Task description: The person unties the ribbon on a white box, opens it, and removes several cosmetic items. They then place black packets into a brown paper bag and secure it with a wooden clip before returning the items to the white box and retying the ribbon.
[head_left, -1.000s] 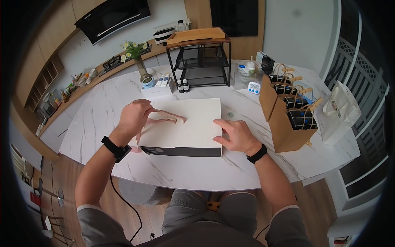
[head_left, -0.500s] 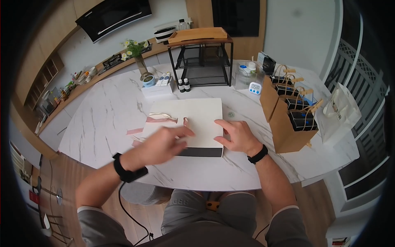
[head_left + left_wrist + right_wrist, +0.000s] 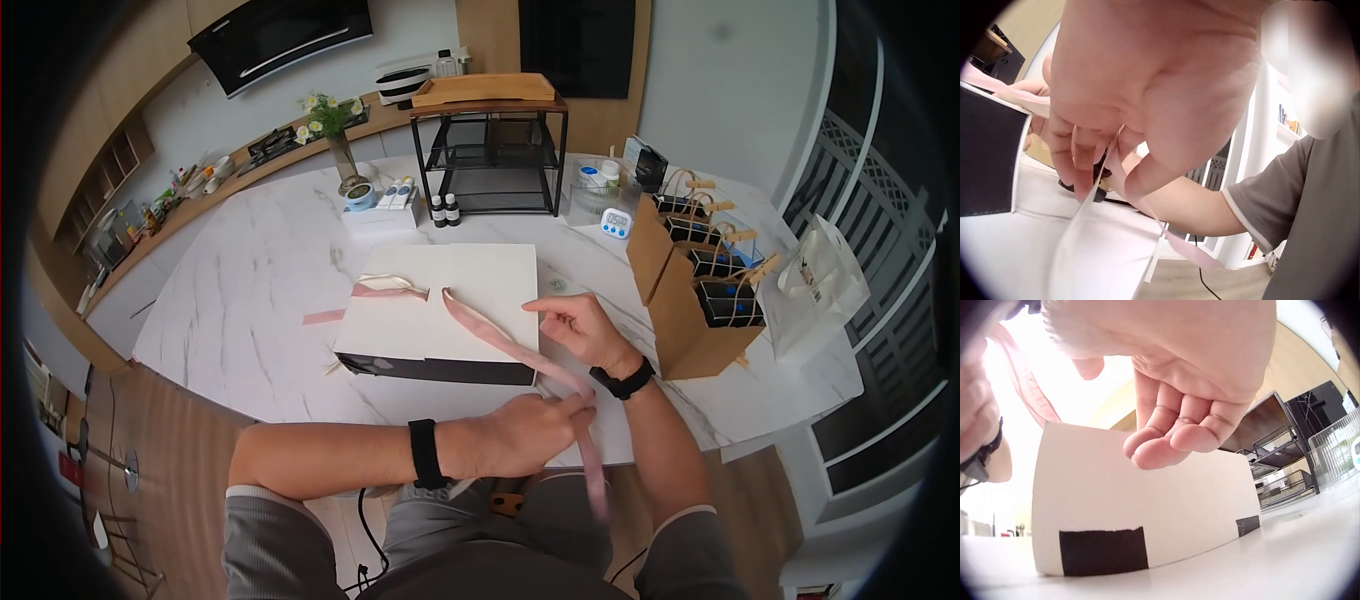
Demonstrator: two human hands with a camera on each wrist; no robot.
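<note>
A white box [image 3: 490, 268] with a dark front side lies on the marble-patterned table. Its pink ribbon [image 3: 505, 343] comes out of the lid and runs over the front right corner to my left hand [image 3: 515, 435]. That hand pinches the ribbon between thumb and fingers, and a loose end dangles below. Another ribbon length [image 3: 390, 291] lies across the lid's left part. At the box's right edge is my right hand [image 3: 585, 328], index finger extended, the others loosely bent. Nothing is in it; the right wrist view has its fingers [image 3: 1157, 453] beside the box's white side [image 3: 1191, 506].
Brown paper bags [image 3: 690, 320] with black boxes inside stand at the right, beside a white bag [image 3: 820, 285]. Behind the box are two small dark bottles [image 3: 446, 210], a timer [image 3: 615, 223] and a black rack [image 3: 490, 160]. A flower vase [image 3: 342, 160] stands back left.
My left hand has moved from the box's left side across its front to the right, drawing one ribbon length along. The right hand stays by the right edge, index finger now straighter.
</note>
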